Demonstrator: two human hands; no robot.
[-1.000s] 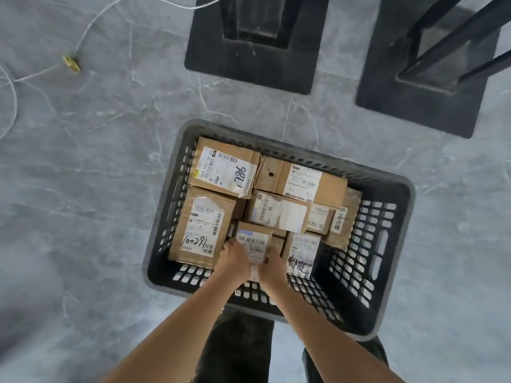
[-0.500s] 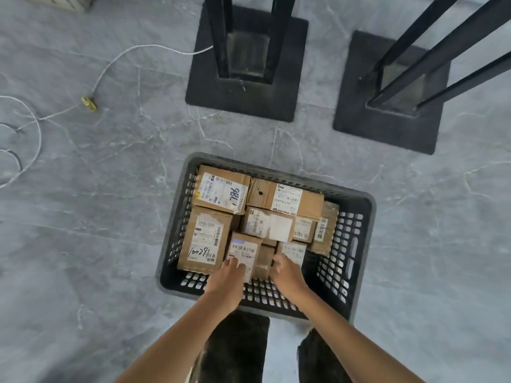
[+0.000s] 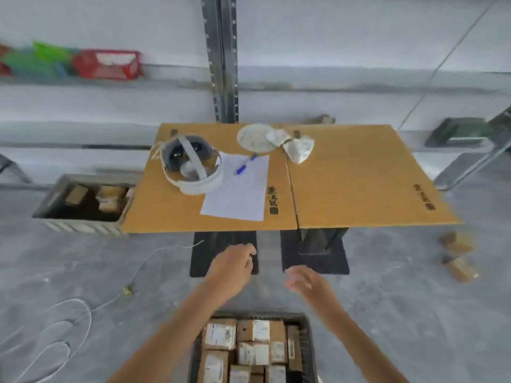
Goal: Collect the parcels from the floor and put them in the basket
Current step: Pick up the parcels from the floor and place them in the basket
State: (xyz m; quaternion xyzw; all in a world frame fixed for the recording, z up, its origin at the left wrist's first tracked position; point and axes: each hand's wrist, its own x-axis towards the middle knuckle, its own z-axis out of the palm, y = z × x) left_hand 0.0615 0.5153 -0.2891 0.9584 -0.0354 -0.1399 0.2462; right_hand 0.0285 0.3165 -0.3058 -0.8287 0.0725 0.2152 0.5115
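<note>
Basket point(image 3: 276, 316) at your 6 o'clock, packed with parcels point(image 3: 253, 353), labels up; the frame edge cuts off the count. Two loose parcels point(image 3: 460, 268) on the floor at 3 o'clock, long sides roughly 10-to-4. Your left hand point(image 3: 232, 268) and right hand point(image 3: 307, 280) hover above the basket, both empty with relaxed fingers.

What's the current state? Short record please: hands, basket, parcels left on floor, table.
left hand: raised, loosely curled, holds nothing
right hand: raised, fingers spread, holds nothing
basket: bottom edge of view, packed with labelled parcels
floor parcels: two, far right, beside the table
table top: headset, paper sheet, pen
other: crate at left holding boxes; white cable on the floor
image: motion-blurred
</note>
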